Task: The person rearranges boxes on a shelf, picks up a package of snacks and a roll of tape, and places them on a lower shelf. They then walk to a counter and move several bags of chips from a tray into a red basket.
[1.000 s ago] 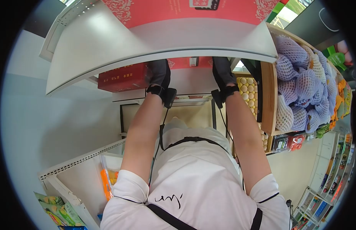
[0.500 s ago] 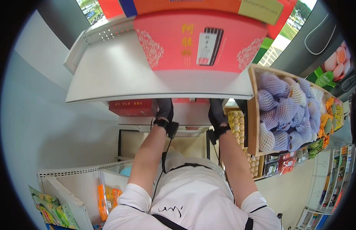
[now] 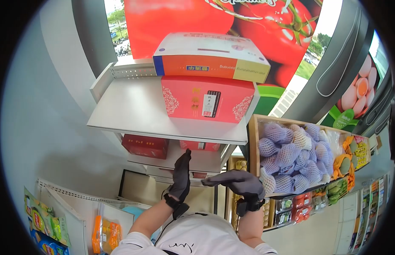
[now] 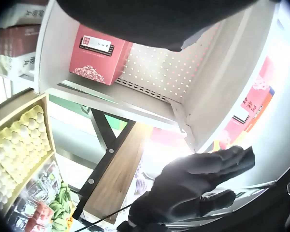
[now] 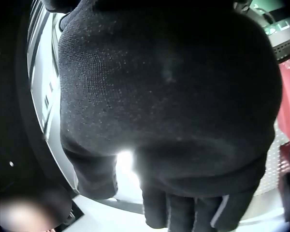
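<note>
Both hands wear dark gloves and hold nothing. In the head view my left hand [image 3: 180, 176] points up towards the lower shelf, fingers extended, in front of a dark red box [image 3: 145, 146] and a pink box [image 3: 206, 145]. My right hand [image 3: 239, 184] lies to its right, fingers stretched leftward across the front of the shelf unit. The left wrist view shows the other hand [image 4: 191, 186] with straight fingers, below a pink box [image 4: 97, 54] on a shelf. Dark glove fabric of my right hand [image 5: 169, 106] fills most of the right wrist view.
On the upper shelf [image 3: 121, 108] stands a large pink box [image 3: 208, 100] with a white and orange box [image 3: 212, 63] on it. A wooden crate [image 3: 253, 140] of net-wrapped fruit is at the right, above egg trays [image 3: 240, 165]. Snack bags [image 3: 46, 216] lie at the lower left.
Both hands have come out from under the upper shelf, and the right hand has turned leftward. The head view has shifted, so more of the upper shelf and its boxes shows.
</note>
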{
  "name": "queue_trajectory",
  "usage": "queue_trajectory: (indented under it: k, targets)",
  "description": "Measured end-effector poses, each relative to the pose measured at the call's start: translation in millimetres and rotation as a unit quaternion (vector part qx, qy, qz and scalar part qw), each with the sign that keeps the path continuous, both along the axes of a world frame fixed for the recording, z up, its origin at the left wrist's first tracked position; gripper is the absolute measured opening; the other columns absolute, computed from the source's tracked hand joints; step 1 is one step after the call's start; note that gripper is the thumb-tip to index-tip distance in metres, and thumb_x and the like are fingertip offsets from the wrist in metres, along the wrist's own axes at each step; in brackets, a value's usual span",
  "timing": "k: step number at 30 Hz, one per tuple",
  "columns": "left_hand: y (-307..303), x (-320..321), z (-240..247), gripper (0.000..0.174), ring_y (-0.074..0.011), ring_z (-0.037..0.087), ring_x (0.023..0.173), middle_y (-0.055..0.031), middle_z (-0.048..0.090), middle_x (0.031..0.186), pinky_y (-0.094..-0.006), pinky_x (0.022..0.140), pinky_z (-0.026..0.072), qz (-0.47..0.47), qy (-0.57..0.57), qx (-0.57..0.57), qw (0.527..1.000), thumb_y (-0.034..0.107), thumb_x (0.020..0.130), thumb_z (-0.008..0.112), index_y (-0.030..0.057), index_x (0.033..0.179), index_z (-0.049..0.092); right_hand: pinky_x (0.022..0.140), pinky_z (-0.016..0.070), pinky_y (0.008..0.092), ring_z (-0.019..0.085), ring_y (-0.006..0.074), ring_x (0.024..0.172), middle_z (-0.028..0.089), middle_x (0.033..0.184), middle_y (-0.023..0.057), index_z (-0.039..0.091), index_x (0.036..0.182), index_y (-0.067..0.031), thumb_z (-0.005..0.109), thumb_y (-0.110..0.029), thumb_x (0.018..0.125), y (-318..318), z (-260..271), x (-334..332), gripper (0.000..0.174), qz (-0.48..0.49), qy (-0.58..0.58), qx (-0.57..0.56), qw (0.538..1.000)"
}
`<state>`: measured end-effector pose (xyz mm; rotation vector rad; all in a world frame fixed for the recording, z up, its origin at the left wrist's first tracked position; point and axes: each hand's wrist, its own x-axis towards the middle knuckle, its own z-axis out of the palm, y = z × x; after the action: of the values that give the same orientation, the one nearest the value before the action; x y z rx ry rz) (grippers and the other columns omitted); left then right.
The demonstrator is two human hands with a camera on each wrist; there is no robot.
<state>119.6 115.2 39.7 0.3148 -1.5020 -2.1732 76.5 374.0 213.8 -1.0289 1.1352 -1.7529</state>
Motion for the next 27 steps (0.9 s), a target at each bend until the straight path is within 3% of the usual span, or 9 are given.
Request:
queue_trajectory:
  k: [4,6,12,15,19,21,23,24,27]
  targets:
    - [11.2,21.7,49.2,0.038,-0.0238,0.068,0.133,-0.015,0.072,0.146,-0.0367,0.12,0.0473,0.0,0.021,-0.003,1.0,0.024,0.119,0.056,-0.0013,0.144,0.068,0.126,0.0373,0.0679,0.055,0.0471,0.151,0.062,0.163,0.0187,0.062,0.157,-0.0007,0.071,-0.05,0.105,14.0,29.8,-7.3,0.072,-0.01,0.001,-0.297,0.955]
    - [17.1,32.8,77.7,0.037,-0.0262,0.069,0.135,-0.0166,0.072,0.146,-0.0377,0.121,0.0464,-0.029,0.051,0.053,0.997,0.022,0.12,0.052,-0.0018,0.144,0.066,0.13,0.0357,0.057,0.055,0.0317,0.154,0.062,0.164,0.0148,0.059,0.163,-0.0128,0.063,-0.054,0.111,9.8,52.5,-8.3,0.067,-0.074,0.002,-0.419,0.905]
    - [-2.2,42.2,194.6,0.037,-0.0333,0.067,0.14,-0.0222,0.07,0.147,-0.0478,0.13,0.0377,-0.038,0.288,-0.187,0.938,0.009,0.116,0.045,-0.0039,0.147,0.062,0.129,0.039,0.0587,0.055,0.0329,0.154,0.061,0.164,0.0173,0.052,0.168,-0.0106,0.05,-0.053,0.117,11.6,126.8,-48.4,0.066,-0.227,-0.068,-0.59,0.772]
    - [-45.6,19.2,279.1,0.04,-0.0345,0.067,0.139,-0.0245,0.07,0.147,-0.053,0.135,0.03,0.087,0.379,-0.385,0.837,0.003,0.112,0.047,-0.0036,0.149,0.061,0.13,0.0401,0.0492,0.058,0.0344,0.151,0.06,0.164,0.02,0.05,0.168,-0.0075,0.049,-0.039,0.12,4.8,142.2,-69.5,0.058,-0.642,0.136,-0.319,0.684]
    - [-73.9,-26.7,319.6,0.039,-0.025,0.066,0.139,-0.0181,0.07,0.152,-0.0423,0.129,0.0389,0.162,0.384,-0.24,0.877,0.008,0.116,0.051,-0.0016,0.151,0.063,0.122,0.0506,0.0446,0.067,0.0315,0.141,0.066,0.158,0.0177,0.05,0.166,-0.0012,0.056,-0.024,0.118,11.7,155.9,-119.6,0.053,-0.451,0.043,-0.349,0.82]
    - [-80.9,-41.5,334.0,0.038,-0.0185,0.064,0.139,-0.0137,0.07,0.153,-0.0355,0.124,0.0438,0.137,0.344,-0.088,0.925,0.012,0.117,0.055,-0.0019,0.152,0.063,0.119,0.0525,0.0442,0.068,0.0307,0.138,0.068,0.155,0.0178,0.05,0.165,-0.0006,0.06,-0.018,0.116,-5.5,166.3,-123.9,0.053,-0.51,0.171,-0.216,0.815]
    - [-84.8,-54.7,336.2,0.038,-0.0151,0.063,0.139,-0.0106,0.069,0.153,-0.0319,0.119,0.046,0.151,0.305,-0.094,0.936,0.013,0.117,0.058,-0.0018,0.152,0.064,0.113,0.0562,0.0433,0.071,0.029,0.134,0.072,0.149,0.018,0.052,0.163,0.0004,0.067,-0.006,0.111,-27.1,178.2,-127.5,0.055,-0.582,0.402,0.063,0.704]
    - [-86.8,-61.4,334.5,0.038,-0.0117,0.061,0.139,-0.0076,0.069,0.153,-0.0283,0.115,0.0482,0.159,0.26,-0.098,0.947,0.015,0.117,0.061,-0.0016,0.152,0.065,0.113,0.0562,0.0433,0.071,0.029,0.134,0.072,0.149,0.018,0.052,0.163,0.0004,0.067,-0.006,0.111,-35.9,185.0,-127.8,0.055,-0.575,0.407,0.058,0.707]
    - [-85.4,-81.3,328.7,0.044,-0.011,0.063,0.133,-0.0094,0.07,0.15,-0.0277,0.113,0.0492,0.139,0.256,-0.112,0.95,0.013,0.116,0.063,-0.0041,0.156,0.06,0.108,0.059,0.0426,0.072,0.0346,0.131,0.071,0.146,0.0249,0.052,0.159,0.0051,0.082,-0.002,0.098,-46.5,202.7,-123.7,0.069,-0.593,0.589,0.186,0.516]
